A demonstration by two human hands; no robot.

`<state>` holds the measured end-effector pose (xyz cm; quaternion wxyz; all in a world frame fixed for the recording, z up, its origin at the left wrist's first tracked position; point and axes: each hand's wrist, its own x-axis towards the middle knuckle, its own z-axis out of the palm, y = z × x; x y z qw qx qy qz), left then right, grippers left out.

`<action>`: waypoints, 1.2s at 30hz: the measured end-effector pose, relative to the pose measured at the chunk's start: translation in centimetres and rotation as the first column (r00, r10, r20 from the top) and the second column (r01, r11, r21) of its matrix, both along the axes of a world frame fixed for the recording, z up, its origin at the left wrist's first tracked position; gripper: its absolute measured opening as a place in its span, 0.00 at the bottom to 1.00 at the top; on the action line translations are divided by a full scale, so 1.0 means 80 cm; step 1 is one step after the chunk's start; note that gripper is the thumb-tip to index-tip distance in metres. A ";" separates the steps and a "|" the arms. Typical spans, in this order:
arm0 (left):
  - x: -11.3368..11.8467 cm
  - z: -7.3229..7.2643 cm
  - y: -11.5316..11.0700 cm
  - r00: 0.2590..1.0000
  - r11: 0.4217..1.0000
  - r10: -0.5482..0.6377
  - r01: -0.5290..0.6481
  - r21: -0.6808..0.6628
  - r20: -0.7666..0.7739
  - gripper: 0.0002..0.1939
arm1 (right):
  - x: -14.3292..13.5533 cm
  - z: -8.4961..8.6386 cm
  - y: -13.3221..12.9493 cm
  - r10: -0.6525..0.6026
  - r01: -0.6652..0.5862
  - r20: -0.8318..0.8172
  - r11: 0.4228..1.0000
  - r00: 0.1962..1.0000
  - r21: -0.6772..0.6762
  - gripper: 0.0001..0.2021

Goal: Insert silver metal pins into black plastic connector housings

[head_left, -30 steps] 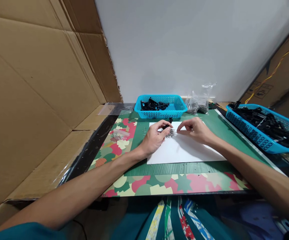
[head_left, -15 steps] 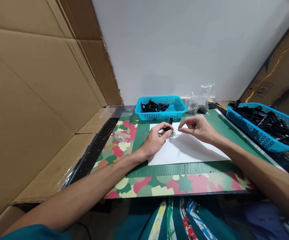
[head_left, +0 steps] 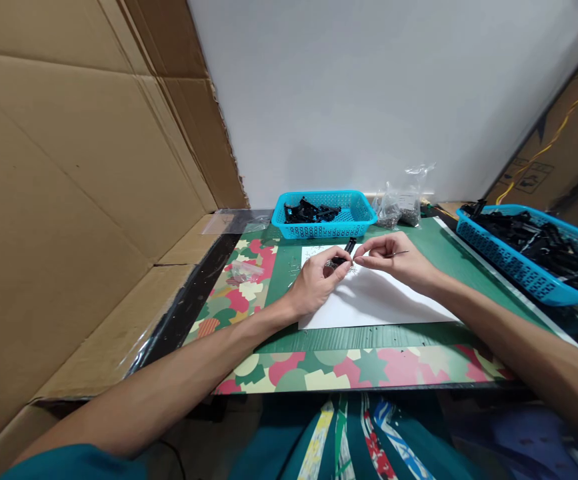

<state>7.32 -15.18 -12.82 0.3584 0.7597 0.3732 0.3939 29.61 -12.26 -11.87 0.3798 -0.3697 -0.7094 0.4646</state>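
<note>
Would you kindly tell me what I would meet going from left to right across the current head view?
Cardboard panel, small clear plastic bag, left hand holding a black part, right hand with a thin metal piece, right-hand blue basket of black parts.

I miss part of the black piece (head_left: 351,245) behind the left hand (head_left: 319,278) — my feed's edge crops the right-hand basket (head_left: 513,270).
</note>
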 end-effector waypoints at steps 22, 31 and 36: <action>0.002 -0.007 0.001 0.959 0.986 -0.024 0.070 -0.154 0.283 0.31 | -0.003 -0.002 -0.017 -0.281 0.030 0.145 0.538 0.949 0.842 0.09; 0.000 -0.005 0.000 0.984 0.994 -0.039 0.057 -0.097 0.172 0.28 | -0.004 -0.002 -0.013 -0.236 -0.028 0.127 0.382 0.963 0.924 0.08; 0.000 -0.004 -0.001 0.993 0.996 -0.041 0.050 -0.079 0.111 0.29 | -0.002 -0.002 -0.012 -0.239 -0.041 0.138 0.371 0.961 0.928 0.08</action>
